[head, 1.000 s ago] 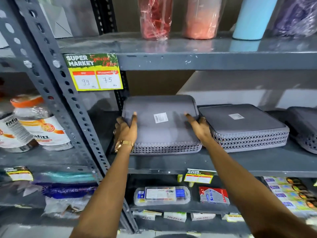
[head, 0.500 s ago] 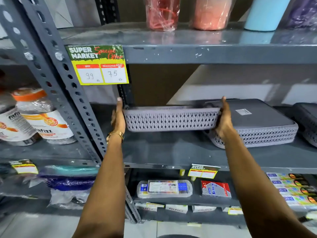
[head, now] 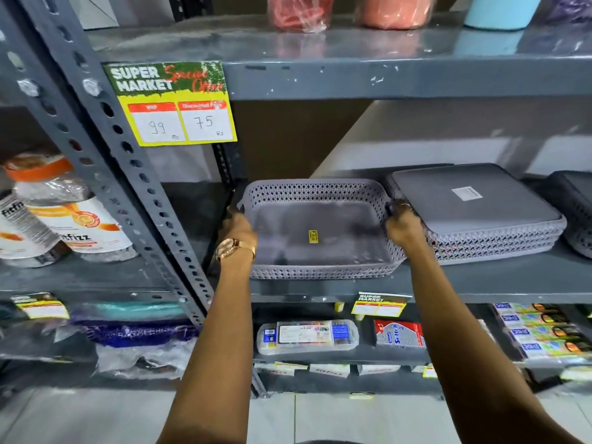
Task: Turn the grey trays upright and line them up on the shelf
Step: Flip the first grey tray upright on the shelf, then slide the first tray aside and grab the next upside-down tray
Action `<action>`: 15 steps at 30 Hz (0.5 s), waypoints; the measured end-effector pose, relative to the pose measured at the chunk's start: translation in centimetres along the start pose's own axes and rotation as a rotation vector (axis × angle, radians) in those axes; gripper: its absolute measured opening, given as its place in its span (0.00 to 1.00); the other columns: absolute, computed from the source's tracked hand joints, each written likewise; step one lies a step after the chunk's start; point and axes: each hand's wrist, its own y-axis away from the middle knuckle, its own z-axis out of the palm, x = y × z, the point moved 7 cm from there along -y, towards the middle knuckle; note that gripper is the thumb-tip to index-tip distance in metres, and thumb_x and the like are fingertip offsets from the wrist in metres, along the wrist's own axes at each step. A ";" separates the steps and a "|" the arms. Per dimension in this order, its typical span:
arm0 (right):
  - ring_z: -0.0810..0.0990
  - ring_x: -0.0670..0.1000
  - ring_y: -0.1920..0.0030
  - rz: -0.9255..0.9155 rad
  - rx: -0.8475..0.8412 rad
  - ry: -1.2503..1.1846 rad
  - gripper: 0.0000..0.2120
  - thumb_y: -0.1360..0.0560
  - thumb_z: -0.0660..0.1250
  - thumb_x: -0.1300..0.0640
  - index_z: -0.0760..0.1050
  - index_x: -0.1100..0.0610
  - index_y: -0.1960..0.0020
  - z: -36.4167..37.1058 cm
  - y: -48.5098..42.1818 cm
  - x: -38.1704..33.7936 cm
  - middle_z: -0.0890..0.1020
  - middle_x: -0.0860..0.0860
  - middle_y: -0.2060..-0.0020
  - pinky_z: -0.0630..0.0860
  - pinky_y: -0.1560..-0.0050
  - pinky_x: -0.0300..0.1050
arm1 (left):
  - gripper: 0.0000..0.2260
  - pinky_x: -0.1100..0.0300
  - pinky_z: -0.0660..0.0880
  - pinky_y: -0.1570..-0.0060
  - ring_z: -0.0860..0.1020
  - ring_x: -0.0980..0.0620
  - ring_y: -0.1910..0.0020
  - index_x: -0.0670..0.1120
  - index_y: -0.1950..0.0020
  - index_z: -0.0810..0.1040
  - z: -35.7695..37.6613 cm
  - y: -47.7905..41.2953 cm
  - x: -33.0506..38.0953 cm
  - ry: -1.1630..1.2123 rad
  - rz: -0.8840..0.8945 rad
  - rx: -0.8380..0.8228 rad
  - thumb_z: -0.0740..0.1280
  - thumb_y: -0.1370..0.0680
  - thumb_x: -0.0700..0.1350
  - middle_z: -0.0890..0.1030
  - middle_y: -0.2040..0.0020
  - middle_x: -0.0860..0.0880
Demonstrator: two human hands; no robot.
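Note:
A grey lattice-walled tray (head: 320,238) sits open side up at the left end of the middle shelf (head: 480,280), a small yellow sticker on its floor. My left hand (head: 238,227) grips its left rim and my right hand (head: 403,225) grips its right rim. Just right of it lies a stack of grey trays (head: 474,213) turned upside down, a white label on the top one. Another upside-down grey tray (head: 576,206) is cut off at the right edge.
A perforated steel upright (head: 128,174) stands left of the tray, with a yellow price tag (head: 179,120) above. Jars (head: 64,213) fill the left bay. Wrapped cups (head: 301,11) stand on the upper shelf. Pen boxes (head: 307,336) and packets lie on the lower shelf.
The left tray lay upside down, was lifted and turned by both hands, and now rests open side up on the shelf. Both hands shifted to its side rims.

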 end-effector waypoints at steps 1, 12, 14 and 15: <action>0.77 0.65 0.40 0.016 0.007 -0.002 0.17 0.20 0.56 0.63 0.69 0.64 0.33 0.2 0.3 0.1 0.76 0.67 0.39 0.73 0.40 0.52 | 0.29 0.43 0.67 0.33 0.68 0.33 0.31 0.39 0.22 0.50 0.4 0.1 -0.1 -0.049 0.010 0.029 0.59 0.20 0.36 0.65 0.28 0.33; 0.76 0.65 0.40 -0.008 -0.111 -0.042 0.19 0.22 0.59 0.62 0.66 0.64 0.32 -0.1 0.8 0.5 0.75 0.66 0.37 0.72 0.41 0.51 | 0.36 0.38 0.54 0.26 0.54 0.34 0.24 0.40 0.23 0.54 0.9 1.4 4.0 -0.302 0.166 0.280 0.69 0.26 0.41 0.55 0.23 0.33; 0.76 0.64 0.39 -0.037 -0.110 -0.066 0.19 0.22 0.61 0.59 0.70 0.62 0.33 -1.7 0.6 0.5 0.76 0.65 0.38 0.72 0.40 0.49 | 0.36 0.41 0.52 0.24 0.54 0.36 0.23 0.40 0.23 0.54 1.5 2.7 7.8 -0.305 0.281 0.267 0.68 0.26 0.42 0.56 0.23 0.34; 0.76 0.64 0.39 -0.055 -0.098 -0.092 0.18 0.23 0.62 0.57 0.73 0.61 0.35 -2.6 0.4 0.5 0.78 0.64 0.39 0.72 0.39 0.49 | 0.34 0.42 0.54 0.24 0.55 0.36 0.24 0.40 0.23 0.55 2.0 3.4 9.7 -0.275 0.343 0.246 0.66 0.26 0.41 0.58 0.24 0.34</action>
